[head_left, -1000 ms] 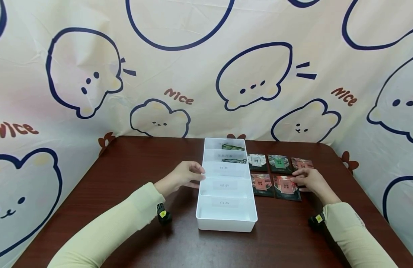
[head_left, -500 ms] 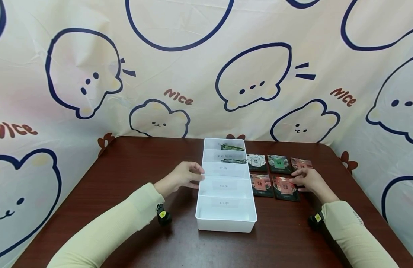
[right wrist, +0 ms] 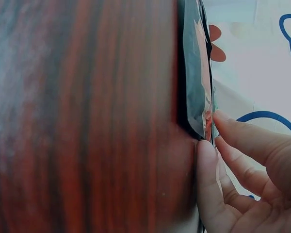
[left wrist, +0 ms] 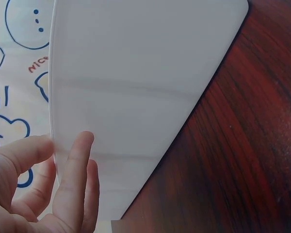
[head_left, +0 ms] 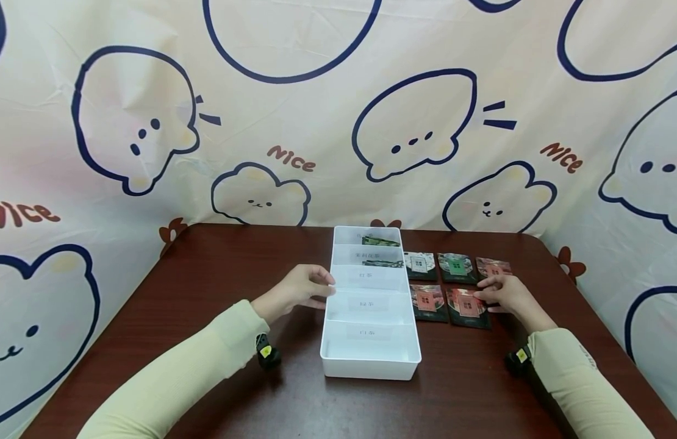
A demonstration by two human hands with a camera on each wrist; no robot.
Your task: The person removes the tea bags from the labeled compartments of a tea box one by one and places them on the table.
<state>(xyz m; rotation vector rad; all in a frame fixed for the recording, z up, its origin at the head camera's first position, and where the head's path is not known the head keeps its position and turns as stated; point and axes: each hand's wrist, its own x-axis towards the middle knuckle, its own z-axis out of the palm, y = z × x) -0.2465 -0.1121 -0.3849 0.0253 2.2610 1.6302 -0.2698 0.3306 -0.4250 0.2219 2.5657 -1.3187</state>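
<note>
A long white divided box with labelled compartments stands on the table. My left hand is at its left rim, fingers mostly extended; in the left wrist view the fingertips touch or lie beside the box's outer wall. Green tea sachets lie in the far compartment, and patterned ones in the one before it. Right of the box, my right hand pinches the edge of the front red tea sachet between thumb and forefinger; in the right wrist view its corner meets the fingertips.
More sachets lie flat in two rows: a white one, a green one, a far red one and a pinkish-red one. The brown table meets a printed cloth backdrop behind.
</note>
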